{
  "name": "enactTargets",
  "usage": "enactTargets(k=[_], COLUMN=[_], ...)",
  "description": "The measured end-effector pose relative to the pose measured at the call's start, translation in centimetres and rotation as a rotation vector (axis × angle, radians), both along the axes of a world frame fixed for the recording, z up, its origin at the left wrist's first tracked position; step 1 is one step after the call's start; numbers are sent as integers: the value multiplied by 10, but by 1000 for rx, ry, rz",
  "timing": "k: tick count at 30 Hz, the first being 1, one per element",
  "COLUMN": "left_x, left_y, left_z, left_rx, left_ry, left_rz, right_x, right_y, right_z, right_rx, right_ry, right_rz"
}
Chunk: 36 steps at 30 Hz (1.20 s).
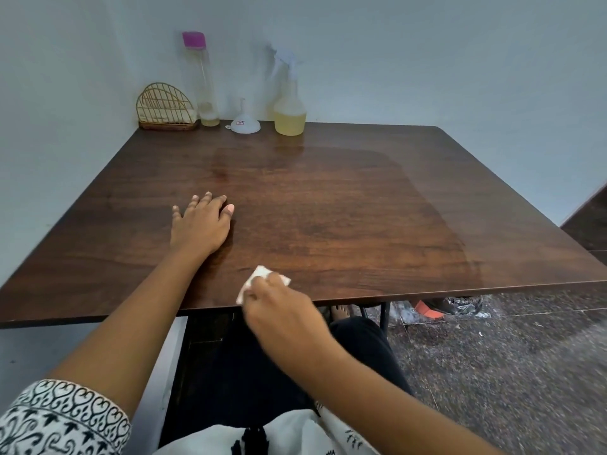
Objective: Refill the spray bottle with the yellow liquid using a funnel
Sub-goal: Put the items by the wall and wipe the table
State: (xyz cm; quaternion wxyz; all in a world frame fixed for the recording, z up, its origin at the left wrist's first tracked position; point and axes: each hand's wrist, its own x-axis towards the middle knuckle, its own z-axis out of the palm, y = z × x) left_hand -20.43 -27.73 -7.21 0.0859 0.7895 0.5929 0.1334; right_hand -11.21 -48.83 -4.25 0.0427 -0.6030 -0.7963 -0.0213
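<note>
A clear spray bottle (289, 106) with a white trigger head stands at the back of the brown table (345, 208), yellow liquid filling its lower part. Left of it a white funnel (244, 121) rests upside down, spout up. Further left stands a tall clear bottle (205, 90) with a purple cap and a little yellow liquid at its bottom. My left hand (200, 224) lies flat on the table, fingers spread. My right hand (282, 313) is at the table's near edge, holding a white tissue (259, 279) against the wood.
A gold wire napkin holder (166, 108) stands in the back left corner against the wall. White walls close the table's back and left sides. A speckled floor lies to the right, with an orange item (427, 310) under the table.
</note>
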Motion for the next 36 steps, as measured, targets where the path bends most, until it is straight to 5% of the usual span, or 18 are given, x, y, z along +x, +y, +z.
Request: enactTargets(k=[8, 11, 16, 20, 22, 30, 36], left_x=[2, 6, 30, 69, 90, 179, 229], left_y=[-7, -8, -18, -21, -14, 30, 40], left_z=[0, 1, 19, 49, 60, 104, 161], left_rx=[93, 138, 59, -457, -645, -811, -917], left_ry=[-39, -94, -468, -917, -975, -1154, -1227], left_rz=[-50, -95, -239, -379, -417, -245, -107], right_x=[115, 90, 70, 114, 137, 225, 267], right_y=[-42, -33, 9, 54, 80, 158, 157], right_z=[13, 12, 33, 49, 54, 87, 142], right_rx=[108, 30, -312, -271, -199, -149, -257], right_ry=[-37, -97, 665, 1051, 1299, 1543, 1998], right_rz=[-675, -547, -174, -234, -272, -558, -789])
